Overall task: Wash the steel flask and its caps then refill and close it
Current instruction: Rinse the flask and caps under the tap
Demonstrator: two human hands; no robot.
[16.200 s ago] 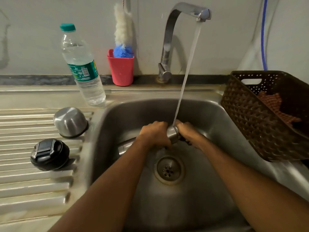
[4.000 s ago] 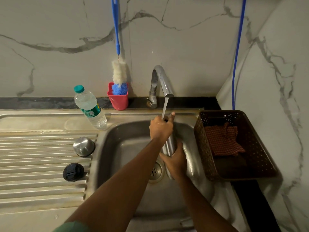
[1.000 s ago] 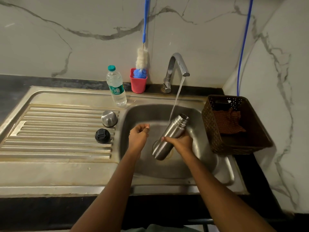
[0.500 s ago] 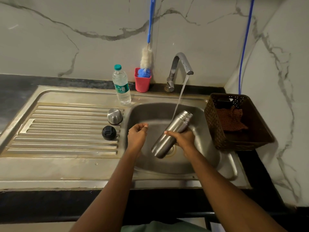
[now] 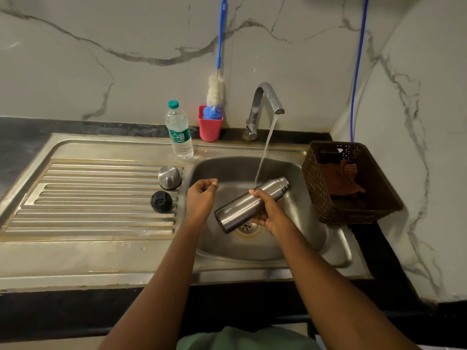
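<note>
My right hand (image 5: 267, 213) grips the steel flask (image 5: 242, 208) around its middle over the sink basin (image 5: 298, 223). The flask lies tilted, its open threaded mouth up to the right and its base low to the left over the drain. Water runs from the tap (image 5: 265, 102) and lands on the flask's upper body near my fingers. My left hand (image 5: 201, 197) hovers to the left of the flask with fingers curled, holding nothing. The steel cup cap (image 5: 169, 177) and the black inner cap (image 5: 161, 201) sit on the ribbed drainboard (image 5: 88, 198).
A plastic water bottle (image 5: 179, 131) stands at the basin's back left corner. Behind it a red cup (image 5: 210, 127) holds a blue-handled bottle brush. A brown woven basket (image 5: 351, 183) with a red cloth sits right of the basin.
The flask has lowered to a flatter tilt in my right hand, and the stream now hits its upper body. My left hand stays curled and apart from it.
</note>
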